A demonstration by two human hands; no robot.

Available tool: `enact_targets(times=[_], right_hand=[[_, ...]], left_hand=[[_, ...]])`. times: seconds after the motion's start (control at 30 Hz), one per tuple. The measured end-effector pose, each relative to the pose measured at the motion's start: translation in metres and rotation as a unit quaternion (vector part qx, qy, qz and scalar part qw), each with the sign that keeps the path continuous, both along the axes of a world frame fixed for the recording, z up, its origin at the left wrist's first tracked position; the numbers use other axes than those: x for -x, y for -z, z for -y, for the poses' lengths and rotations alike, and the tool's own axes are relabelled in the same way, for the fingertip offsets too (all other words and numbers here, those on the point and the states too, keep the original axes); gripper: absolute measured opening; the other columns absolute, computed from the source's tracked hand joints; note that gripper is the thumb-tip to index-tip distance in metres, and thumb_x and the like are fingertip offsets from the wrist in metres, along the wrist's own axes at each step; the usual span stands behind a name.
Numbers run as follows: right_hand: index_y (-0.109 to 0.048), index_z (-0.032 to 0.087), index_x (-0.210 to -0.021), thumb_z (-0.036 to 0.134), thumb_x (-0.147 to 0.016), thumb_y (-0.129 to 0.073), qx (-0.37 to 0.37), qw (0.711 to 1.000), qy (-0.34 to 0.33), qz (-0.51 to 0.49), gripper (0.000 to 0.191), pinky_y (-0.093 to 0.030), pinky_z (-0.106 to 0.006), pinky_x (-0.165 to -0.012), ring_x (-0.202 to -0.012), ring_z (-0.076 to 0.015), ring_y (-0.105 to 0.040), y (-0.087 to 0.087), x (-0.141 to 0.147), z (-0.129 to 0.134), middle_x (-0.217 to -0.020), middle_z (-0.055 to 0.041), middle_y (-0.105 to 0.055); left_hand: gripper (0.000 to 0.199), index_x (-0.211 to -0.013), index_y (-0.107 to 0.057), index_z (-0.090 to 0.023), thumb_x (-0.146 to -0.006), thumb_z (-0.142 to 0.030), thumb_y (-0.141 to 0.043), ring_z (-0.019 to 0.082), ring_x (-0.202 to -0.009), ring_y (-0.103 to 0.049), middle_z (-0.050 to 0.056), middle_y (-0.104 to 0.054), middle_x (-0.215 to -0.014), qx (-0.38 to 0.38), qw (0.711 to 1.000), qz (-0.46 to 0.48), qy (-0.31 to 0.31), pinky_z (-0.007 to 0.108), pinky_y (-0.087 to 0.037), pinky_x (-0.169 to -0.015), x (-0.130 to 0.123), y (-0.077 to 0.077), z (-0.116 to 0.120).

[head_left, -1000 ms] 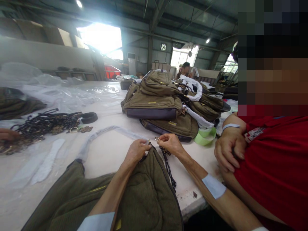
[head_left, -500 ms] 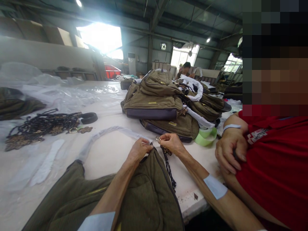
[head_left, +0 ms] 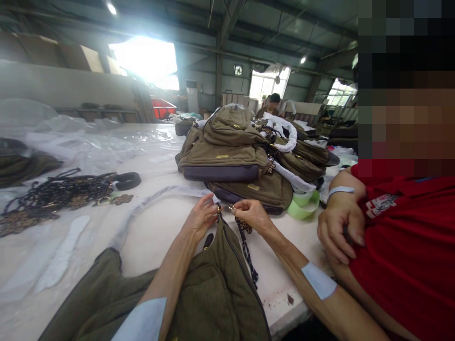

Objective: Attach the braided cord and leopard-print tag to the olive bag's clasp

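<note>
An olive corduroy bag with a white-wrapped handle lies at the near side of the table. My left hand pinches the handle's end by the gold ring at the bag's top corner. Just to the right, my right hand is closed on a small gold clasp. From that hand hangs a black-and-white braided cord with a leopard-print charm. The clasp and the bag's ring are close together; whether they touch is unclear.
Olive bags are piled ahead, beside a green tape roll. Braided cords with charms and a black roll lie left. A person in a red shirt is at the right, a hand near the table.
My left hand has shifted slightly left and up, its fingers raised more at the handle's end, and the gold ring now shows. My right hand stays nearly in place with the clasp.
</note>
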State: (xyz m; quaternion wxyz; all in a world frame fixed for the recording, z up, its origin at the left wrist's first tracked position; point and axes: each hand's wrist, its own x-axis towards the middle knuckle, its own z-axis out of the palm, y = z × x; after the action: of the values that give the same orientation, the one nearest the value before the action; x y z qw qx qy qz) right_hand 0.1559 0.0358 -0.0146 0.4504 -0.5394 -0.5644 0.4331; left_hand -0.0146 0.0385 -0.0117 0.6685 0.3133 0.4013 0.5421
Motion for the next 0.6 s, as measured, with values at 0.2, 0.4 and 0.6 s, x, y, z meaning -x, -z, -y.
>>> enact_targets(times=[0.2, 0.4, 0.6], right_hand=[[-0.067, 0.01, -0.071, 0.03, -0.058, -0.068, -0.007, 1.0, 0.011, 0.027, 0.023, -0.036, -0.017, -0.044, -0.049, -0.0088, -0.052, 0.007, 0.012, -0.008, -0.06, -0.0028, -0.064], [-0.068, 0.011, -0.069, 0.032, -0.061, -0.068, 0.017, 0.998, 0.005, 0.062, 0.023, -0.033, -0.017, -0.041, -0.046, -0.0085, -0.051, 0.003, 0.022, -0.007, -0.056, -0.0019, -0.063], [-0.066, 0.011, -0.063, 0.03, -0.06, -0.067, 0.049, 0.996, -0.012, 0.068, 0.019, -0.029, -0.017, -0.039, -0.041, -0.0061, -0.044, -0.008, 0.026, -0.006, -0.049, 0.0002, -0.057]], left_hand=[[0.042, -0.097, -0.062, -0.019, -0.057, -0.011, -0.074, 0.012, -0.069, -0.064, 0.002, -0.057, -0.098, -0.021, 0.999, -0.007, -0.034, 0.022, -0.048, -0.055, -0.002, 0.001, -0.002], [0.041, -0.089, -0.064, -0.018, -0.05, -0.011, -0.078, 0.008, -0.068, -0.06, 0.0, -0.058, -0.093, -0.037, 0.997, 0.011, -0.06, 0.022, -0.048, -0.061, -0.002, 0.003, -0.004], [0.042, -0.087, -0.064, -0.018, -0.047, -0.015, -0.078, 0.009, -0.068, -0.059, 0.0, -0.058, -0.096, -0.076, 0.993, 0.001, -0.088, 0.025, -0.048, -0.067, -0.005, 0.006, -0.002]])
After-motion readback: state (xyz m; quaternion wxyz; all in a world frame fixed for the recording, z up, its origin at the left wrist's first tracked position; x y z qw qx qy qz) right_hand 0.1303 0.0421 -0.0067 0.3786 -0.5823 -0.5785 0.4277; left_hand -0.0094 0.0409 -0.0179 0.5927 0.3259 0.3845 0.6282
